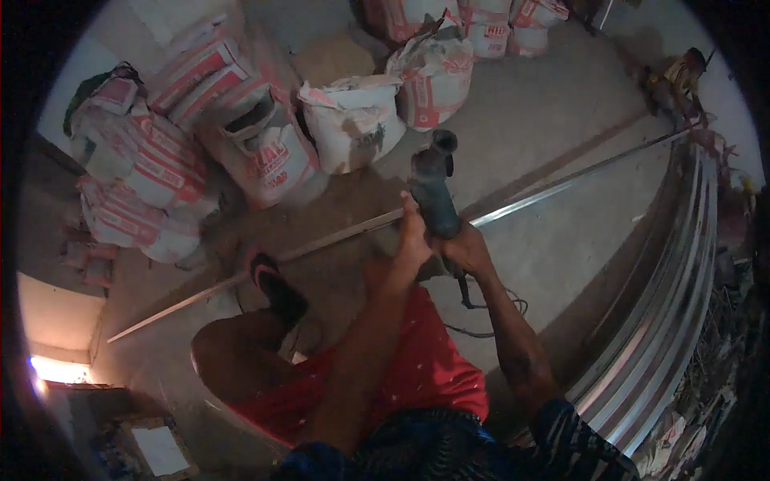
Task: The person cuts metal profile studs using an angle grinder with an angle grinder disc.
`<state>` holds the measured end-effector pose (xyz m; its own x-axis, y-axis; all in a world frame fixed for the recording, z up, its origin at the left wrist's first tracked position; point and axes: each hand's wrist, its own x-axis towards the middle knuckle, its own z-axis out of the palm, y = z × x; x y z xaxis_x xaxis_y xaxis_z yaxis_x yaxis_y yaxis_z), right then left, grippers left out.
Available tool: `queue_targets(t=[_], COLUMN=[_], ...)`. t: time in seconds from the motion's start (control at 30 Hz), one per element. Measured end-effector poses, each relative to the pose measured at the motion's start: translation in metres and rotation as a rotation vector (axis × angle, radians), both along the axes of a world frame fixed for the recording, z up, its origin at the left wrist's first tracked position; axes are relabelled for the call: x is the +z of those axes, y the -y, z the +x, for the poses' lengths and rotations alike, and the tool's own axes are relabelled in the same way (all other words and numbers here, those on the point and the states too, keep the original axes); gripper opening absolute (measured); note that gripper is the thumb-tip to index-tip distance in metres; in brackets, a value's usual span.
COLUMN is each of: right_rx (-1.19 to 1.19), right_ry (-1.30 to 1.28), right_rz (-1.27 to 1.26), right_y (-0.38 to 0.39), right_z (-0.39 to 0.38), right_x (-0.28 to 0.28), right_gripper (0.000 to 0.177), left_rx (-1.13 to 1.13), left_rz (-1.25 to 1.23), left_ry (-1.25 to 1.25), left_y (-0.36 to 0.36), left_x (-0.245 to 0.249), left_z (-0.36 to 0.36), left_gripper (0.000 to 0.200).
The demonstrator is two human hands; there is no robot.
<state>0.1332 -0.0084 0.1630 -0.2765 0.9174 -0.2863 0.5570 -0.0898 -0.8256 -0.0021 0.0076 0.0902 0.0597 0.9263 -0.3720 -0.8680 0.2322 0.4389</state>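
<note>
Both of my hands are wrapped around a dark green corded power tool (435, 192) shaped like an angle grinder, its round head pointing away from me. My left hand (412, 240) grips the left side of its body, thumb laid along it. On the rear end, my right hand (469, 250) is closed near where the cord (465, 293) hangs down. Under the tool in this view, a long thin metal profile (529, 200) runs across the floor from lower left to upper right. My bent leg and sandalled foot (277, 289) are beside it on the left.
White and red sacks (353, 128), several of them open, line the far and left sides. A bundle of long metal profiles (642, 385) lies along the right. Another person (682, 84) crouches at the far right, near the profile's end. Debris (722, 353) borders the right wall.
</note>
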Motion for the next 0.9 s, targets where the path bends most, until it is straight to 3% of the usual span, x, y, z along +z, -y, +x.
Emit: queue_targets(t=[0.07, 0.17, 0.27, 0.37, 0.47, 0.57, 0.9], right_rx=[-0.030, -0.006, -0.008, -0.021, -0.017, 0.001, 0.056], right_ry=[-0.005, -0.002, -0.063, -0.079, -0.097, -0.188, -0.171], right_rz=[0.020, 0.114, 0.069, 0.024, 0.017, 0.043, 0.109], right_y=[0.006, 0.010, 0.007, 0.019, 0.020, 0.032, 0.046], right_z=[0.005, 0.009, 0.014, 0.016, 0.021, 0.026, 0.030], right_x=[0.010, 0.016, -0.003, 0.031, 0.022, 0.048, 0.042], right_gripper=[0.067, 0.071, 0.075, 0.076, 0.074, 0.073, 0.067], left_rx=[-0.027, -0.066, -0.017, -0.011, -0.074, -0.082, -0.101], left_rz=[0.025, -0.034, 0.122, 0.057, 0.181, 0.212, 0.151], left_ry=[-0.014, 0.008, 0.047, 0.052, 0.104, 0.060, -0.017], left_y=[-0.001, 0.004, 0.011, 0.024, 0.029, 0.031, 0.064], left_x=[0.011, 0.026, 0.039, 0.065, 0.069, 0.068, 0.098], left_z=[0.004, 0.004, 0.009, 0.013, 0.014, 0.017, 0.019], left_gripper=[0.091, 0.087, 0.082, 0.076, 0.074, 0.074, 0.090])
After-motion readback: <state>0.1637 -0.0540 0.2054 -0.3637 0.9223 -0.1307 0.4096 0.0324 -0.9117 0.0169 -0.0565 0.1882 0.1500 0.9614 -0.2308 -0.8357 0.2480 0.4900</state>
